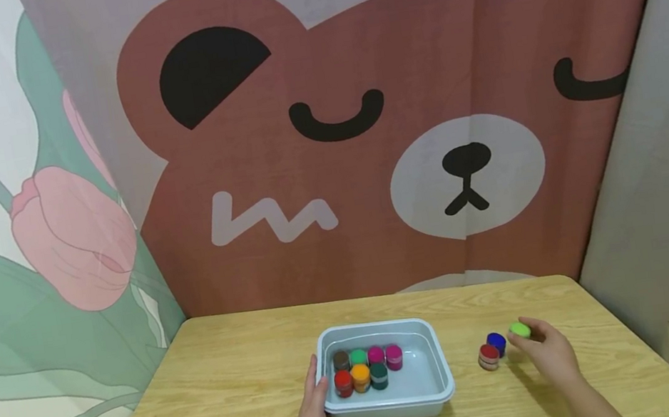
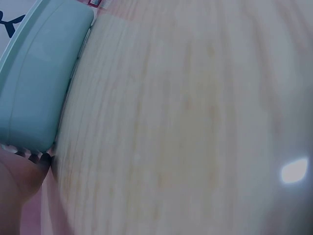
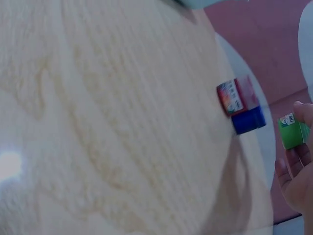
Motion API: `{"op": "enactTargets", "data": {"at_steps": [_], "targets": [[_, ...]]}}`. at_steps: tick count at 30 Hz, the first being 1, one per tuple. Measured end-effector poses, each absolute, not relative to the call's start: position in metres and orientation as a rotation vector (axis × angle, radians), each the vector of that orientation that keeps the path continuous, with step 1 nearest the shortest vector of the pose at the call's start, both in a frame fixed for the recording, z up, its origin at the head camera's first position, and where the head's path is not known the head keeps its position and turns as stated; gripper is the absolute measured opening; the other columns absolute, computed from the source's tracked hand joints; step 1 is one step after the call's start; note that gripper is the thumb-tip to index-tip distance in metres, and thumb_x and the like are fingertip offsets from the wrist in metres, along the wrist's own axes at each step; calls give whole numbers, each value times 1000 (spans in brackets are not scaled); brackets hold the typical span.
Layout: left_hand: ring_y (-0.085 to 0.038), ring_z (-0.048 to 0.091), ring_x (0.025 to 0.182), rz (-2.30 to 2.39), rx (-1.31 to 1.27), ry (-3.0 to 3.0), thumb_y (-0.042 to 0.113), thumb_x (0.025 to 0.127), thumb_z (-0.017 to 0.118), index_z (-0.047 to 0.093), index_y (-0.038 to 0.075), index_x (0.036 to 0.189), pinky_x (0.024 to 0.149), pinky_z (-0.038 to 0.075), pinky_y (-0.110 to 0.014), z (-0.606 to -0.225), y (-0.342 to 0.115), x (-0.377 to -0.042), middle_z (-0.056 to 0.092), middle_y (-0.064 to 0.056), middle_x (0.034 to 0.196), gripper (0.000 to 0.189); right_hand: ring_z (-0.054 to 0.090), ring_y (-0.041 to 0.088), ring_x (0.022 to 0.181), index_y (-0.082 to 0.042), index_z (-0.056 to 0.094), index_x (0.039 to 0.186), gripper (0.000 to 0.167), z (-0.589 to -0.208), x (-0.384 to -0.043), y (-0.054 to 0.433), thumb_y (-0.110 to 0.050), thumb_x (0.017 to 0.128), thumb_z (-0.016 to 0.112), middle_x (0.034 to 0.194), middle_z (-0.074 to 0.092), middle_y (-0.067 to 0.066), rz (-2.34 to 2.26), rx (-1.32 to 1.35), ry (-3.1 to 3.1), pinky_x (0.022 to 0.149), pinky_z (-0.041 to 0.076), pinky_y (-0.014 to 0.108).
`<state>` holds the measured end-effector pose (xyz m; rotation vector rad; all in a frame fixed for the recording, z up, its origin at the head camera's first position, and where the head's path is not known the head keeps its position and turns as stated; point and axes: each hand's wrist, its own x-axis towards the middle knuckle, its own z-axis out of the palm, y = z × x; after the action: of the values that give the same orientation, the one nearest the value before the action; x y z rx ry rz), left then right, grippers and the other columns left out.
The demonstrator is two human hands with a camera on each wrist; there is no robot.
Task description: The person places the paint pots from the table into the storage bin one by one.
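A light blue plastic basin stands on the table. My left hand holds its left side, the thumb at the rim and the fingers along the outer wall. In the left wrist view, the hand is at the end of the basin. My right hand pinches a light green paint jar, its labelled side showing in the right wrist view. Beside it are a blue paint jar and a red paint jar, close together on the table.
Inside the basin, several small paint jars stand in two rows toward the left, among them an orange jar and a magenta jar. The wooden table ends at a curtain printed with a bear.
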<state>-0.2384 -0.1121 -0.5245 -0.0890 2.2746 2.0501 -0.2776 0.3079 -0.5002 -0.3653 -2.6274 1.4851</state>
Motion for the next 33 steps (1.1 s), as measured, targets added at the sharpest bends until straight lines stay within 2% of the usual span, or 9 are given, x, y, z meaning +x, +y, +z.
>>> {"op": "enactTargets", "data": {"at_steps": [5,12,21,25,30,33], "targets": [[-49,2,149,2045,-94,2276,47,105,29,9,17,159,113,3,-74,-525,-112,-239,5,-19,165,65,47,34,127,-1,41,145,76,-490,-278,299,-49,91,65,140,49,24,1464,-312,-2612,74,45,12],[-49,2,149,2053,-96,2274,47,105,30,10,17,159,113,3,-74,-525,-112,-238,5,-19,165,65,49,34,125,-2,44,144,71,-475,-279,282,-43,92,66,138,52,23,1438,-224,-2622,85,43,21],[-50,2,149,2063,-96,2275,47,105,30,10,17,159,113,2,-74,-525,-112,-237,6,-19,165,65,56,27,114,-2,50,139,62,-464,-279,255,-34,90,70,130,57,20,1473,-103,-2590,77,51,14],[-49,1,149,2074,-89,2266,46,105,31,10,17,159,113,1,-74,-525,-112,-237,6,-19,165,65,57,22,111,-4,54,136,57,-461,-279,243,-31,89,72,127,59,17,1491,-59,-2585,83,54,20],[-49,2,149,2064,-96,2267,48,105,30,10,18,159,113,2,-74,-524,-112,-236,6,-19,165,65,61,28,110,-4,56,134,56,-456,-278,227,-30,88,74,125,61,17,1508,20,-2583,88,56,35],[-49,2,149,2056,-97,2272,48,105,30,10,18,159,113,3,-74,-524,-112,-236,6,-18,165,65,61,26,110,-5,58,132,53,-455,-279,217,-28,87,75,124,62,15,1528,51,-2582,88,56,34]]}}
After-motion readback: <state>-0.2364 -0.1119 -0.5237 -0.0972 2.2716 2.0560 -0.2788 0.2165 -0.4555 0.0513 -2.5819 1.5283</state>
